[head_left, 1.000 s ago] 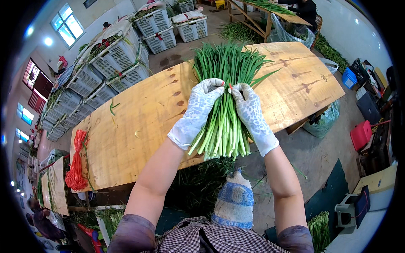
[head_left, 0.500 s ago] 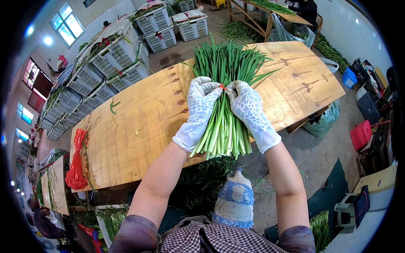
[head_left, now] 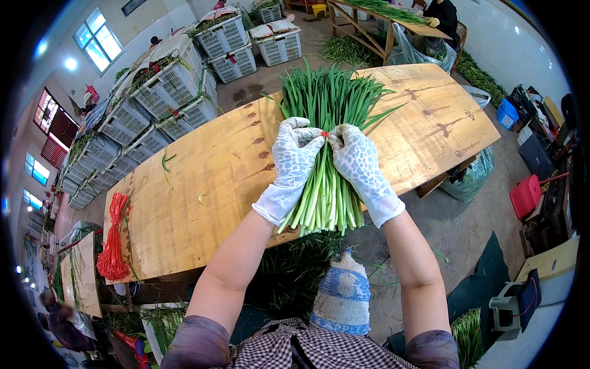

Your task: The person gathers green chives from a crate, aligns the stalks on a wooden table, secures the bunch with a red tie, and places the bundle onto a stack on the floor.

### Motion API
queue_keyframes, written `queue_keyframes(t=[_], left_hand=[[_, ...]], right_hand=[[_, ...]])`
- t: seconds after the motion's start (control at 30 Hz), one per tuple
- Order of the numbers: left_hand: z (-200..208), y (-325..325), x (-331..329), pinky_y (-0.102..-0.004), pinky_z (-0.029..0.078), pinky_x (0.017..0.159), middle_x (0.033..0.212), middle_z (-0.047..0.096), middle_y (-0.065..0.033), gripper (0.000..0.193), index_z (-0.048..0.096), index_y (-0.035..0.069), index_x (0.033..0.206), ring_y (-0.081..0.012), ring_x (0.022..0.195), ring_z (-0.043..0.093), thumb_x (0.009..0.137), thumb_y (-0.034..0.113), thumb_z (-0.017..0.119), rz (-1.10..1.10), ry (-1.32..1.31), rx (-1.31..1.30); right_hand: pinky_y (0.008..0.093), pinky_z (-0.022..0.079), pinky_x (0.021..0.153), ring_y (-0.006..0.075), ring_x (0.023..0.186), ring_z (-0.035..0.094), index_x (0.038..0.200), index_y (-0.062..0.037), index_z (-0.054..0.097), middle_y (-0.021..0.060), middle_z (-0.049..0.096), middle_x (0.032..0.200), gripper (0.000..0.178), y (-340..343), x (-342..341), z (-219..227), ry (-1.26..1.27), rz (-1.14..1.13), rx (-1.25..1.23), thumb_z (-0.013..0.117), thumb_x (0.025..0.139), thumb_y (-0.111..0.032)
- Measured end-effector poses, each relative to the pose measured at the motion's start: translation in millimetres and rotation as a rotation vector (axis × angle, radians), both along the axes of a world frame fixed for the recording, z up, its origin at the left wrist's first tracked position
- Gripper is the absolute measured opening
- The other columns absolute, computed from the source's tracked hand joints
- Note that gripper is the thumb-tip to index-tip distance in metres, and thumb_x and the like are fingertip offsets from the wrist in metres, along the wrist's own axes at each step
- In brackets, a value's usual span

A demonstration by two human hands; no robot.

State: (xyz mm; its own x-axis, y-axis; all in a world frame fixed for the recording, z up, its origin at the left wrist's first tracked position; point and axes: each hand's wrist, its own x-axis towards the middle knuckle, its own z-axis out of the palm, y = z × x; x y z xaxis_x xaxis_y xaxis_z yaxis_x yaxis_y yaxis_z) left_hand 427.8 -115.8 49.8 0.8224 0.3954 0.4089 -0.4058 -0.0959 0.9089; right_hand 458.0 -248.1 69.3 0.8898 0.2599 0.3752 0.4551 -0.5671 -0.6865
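Observation:
A thick bunch of garlic chives [head_left: 329, 197] lies on the wooden table [head_left: 203, 184], green leaves pointing away and pale cut stems toward me over the near edge. Around its middle runs a red tie [head_left: 324, 134]. My left hand [head_left: 294, 160], in a white patterned glove, pinches the tie from the left side. From the right, my right hand [head_left: 358, 161], gloved alike, closes its fingertips on the tie's other side. Both hands rest against the bunch; the tie's ends are mostly hidden by my fingers. A bundle of red ties [head_left: 112, 246] hangs over the table's left end.
Stacked white crates [head_left: 160, 92] of greens stand at the far left. Another table [head_left: 393, 18] with chives is at the far right, where a person [head_left: 444, 18] works. A blue bucket [head_left: 507, 114] and red plastic item [head_left: 526, 195] are on the right. A stool [head_left: 505, 307] stands at lower right.
The view has shifted slightly, so the table and bunch sit a little lower. My hands keep pinching at the red tie, their fingertips slightly closer together.

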Motion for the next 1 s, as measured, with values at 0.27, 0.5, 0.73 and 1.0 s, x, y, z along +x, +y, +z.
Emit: queue_keyframes(t=[0.27,0.5,0.73,1.0], left_hand=[[10.6,-3.9,-4.2,-0.0248,0.052,0.073,0.091,0.067,-0.009,0.041,0.047,0.0,0.114,-0.0126,0.08,0.064,0.079,-0.006,0.067,0.008,0.088,0.28],[19.5,-14.7,-4.7,-0.0245,0.052,0.068,0.084,0.069,-0.0051,0.036,0.054,0.003,0.109,-0.0103,0.073,0.065,0.077,0.002,0.071,0.074,0.066,0.607],[23.3,-23.2,-5.8,-0.0284,0.054,0.064,0.078,0.068,-0.006,0.031,0.054,0.005,0.102,-0.0145,0.069,0.066,0.075,0.001,0.07,0.104,0.033,0.62],[39.0,-7.6,-2.8,-0.0345,0.045,0.095,0.13,0.051,-0.0128,0.059,0.045,0.007,0.123,-0.0208,0.118,0.051,0.074,0.006,0.076,-0.245,0.107,0.376]], right_hand=[[0.043,0.049,0.074,0.0355,0.084,0.064,0.092,-0.0045,0.063,0.0169,0.065,0.091,0.016,-2.4,-0.7,-13.4,-0.065,-0.015,0.135,0.059,0.09,-0.02],[0.0361,0.05,0.075,0.0281,0.082,0.065,0.119,-0.0054,0.054,0.0142,0.065,0.091,0.028,-23.8,-1.4,-20.7,0.025,0.181,0.411,0.055,0.092,-0.011],[0.0236,0.047,0.079,0.0096,0.087,0.059,0.105,0.0012,0.063,0.0063,0.067,0.097,0.019,-13.2,1.7,-30.6,0.372,0.229,0.884,0.061,0.091,-0.011],[0.023,0.048,0.081,0.0109,0.088,0.06,0.102,0.0003,0.063,0.0064,0.067,0.098,0.016,-22.2,5.0,-25.0,0.532,0.378,1.078,0.058,0.093,-0.012]])
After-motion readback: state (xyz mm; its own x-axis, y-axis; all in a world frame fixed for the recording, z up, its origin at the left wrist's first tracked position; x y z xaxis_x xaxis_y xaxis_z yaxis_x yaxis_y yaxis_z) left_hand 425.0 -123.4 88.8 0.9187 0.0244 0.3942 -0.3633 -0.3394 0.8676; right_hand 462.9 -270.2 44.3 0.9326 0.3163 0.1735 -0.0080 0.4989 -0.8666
